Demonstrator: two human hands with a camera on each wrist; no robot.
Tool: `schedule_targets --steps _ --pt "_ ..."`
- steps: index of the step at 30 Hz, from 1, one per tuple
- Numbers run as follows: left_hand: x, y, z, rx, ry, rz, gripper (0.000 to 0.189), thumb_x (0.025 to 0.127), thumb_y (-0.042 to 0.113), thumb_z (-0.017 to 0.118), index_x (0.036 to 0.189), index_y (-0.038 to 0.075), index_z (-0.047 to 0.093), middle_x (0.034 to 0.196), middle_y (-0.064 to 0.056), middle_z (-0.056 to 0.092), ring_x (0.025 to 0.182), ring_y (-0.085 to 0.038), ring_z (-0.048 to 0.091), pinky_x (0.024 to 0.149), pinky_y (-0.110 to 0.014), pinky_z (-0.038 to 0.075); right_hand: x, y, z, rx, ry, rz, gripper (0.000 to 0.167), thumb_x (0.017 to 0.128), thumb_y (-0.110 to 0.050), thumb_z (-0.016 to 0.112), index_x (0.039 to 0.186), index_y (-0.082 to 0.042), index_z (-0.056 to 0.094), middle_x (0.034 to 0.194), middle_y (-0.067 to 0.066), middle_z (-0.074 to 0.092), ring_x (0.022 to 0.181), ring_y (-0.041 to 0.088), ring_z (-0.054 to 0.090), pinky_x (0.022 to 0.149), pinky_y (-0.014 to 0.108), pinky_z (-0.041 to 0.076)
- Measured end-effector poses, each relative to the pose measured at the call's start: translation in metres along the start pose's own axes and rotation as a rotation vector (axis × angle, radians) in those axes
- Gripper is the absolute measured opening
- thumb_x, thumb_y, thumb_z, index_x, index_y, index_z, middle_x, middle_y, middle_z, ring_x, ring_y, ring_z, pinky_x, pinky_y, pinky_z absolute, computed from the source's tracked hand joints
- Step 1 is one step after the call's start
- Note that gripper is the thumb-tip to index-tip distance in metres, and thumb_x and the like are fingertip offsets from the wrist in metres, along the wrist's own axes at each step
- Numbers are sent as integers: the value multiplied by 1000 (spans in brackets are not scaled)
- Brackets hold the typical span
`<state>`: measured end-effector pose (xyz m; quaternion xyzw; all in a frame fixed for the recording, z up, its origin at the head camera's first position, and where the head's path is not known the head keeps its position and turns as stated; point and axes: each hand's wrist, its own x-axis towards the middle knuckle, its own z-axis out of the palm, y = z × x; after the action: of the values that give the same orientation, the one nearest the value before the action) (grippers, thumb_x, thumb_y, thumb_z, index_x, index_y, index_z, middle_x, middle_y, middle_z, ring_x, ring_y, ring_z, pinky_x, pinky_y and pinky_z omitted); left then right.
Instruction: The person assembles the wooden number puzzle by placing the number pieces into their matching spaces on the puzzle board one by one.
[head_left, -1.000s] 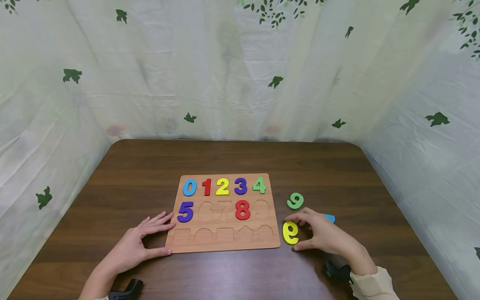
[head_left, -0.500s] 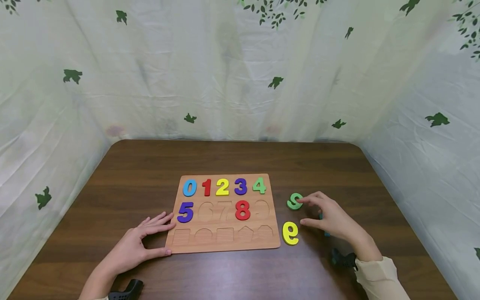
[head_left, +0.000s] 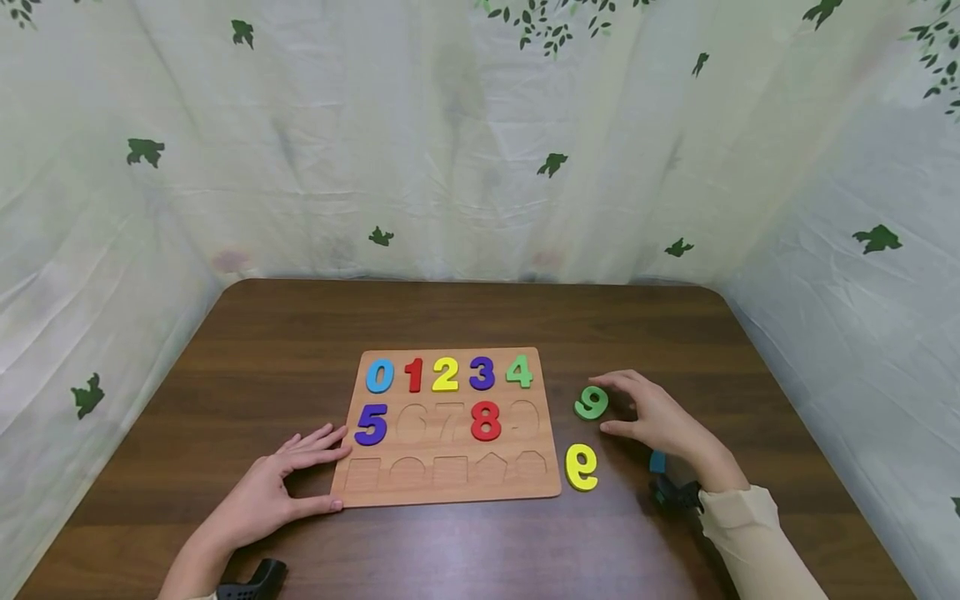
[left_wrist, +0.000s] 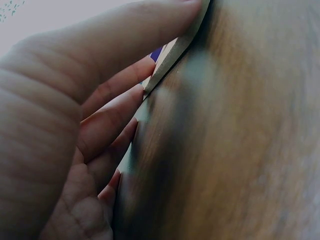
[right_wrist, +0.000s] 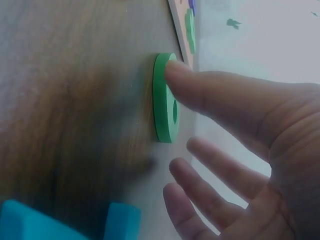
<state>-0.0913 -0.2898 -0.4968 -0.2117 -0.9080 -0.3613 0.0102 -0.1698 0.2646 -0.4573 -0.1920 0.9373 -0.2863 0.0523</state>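
Note:
A wooden number board lies on the table with raised pieces 0 to 5 and a red 8 in its outlines. At its left edge rests my left hand, fingers spread and fingertips touching the rim; the left wrist view shows the board's edge against them. My right hand is beside a loose green 9, forefinger above and thumb below it. In the right wrist view the thumb overlaps the green 9; contact is unclear. The other fingers are apart from it.
A yellow curled number piece lies just right of the board. Partly hidden under my right wrist is a blue piece, seen larger in the right wrist view. Pale leaf-print curtains enclose the table's back and sides.
My right hand has moved away from the yellow piece, up to the green 9. The yellow piece stays on the table. My left hand has not moved.

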Motion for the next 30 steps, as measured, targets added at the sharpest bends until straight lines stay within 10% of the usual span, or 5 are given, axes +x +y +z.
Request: schedule_targets --steps 30 --pt "-2 -1 0 -2 9 17 64 82 45 92 140 28 73 158 -10 61 148 25 26 119 5 10 12 6 6 -13 -46 -17 45 93 -14 85 136 -9 72 130 10 68 115 29 64 97 48 61"
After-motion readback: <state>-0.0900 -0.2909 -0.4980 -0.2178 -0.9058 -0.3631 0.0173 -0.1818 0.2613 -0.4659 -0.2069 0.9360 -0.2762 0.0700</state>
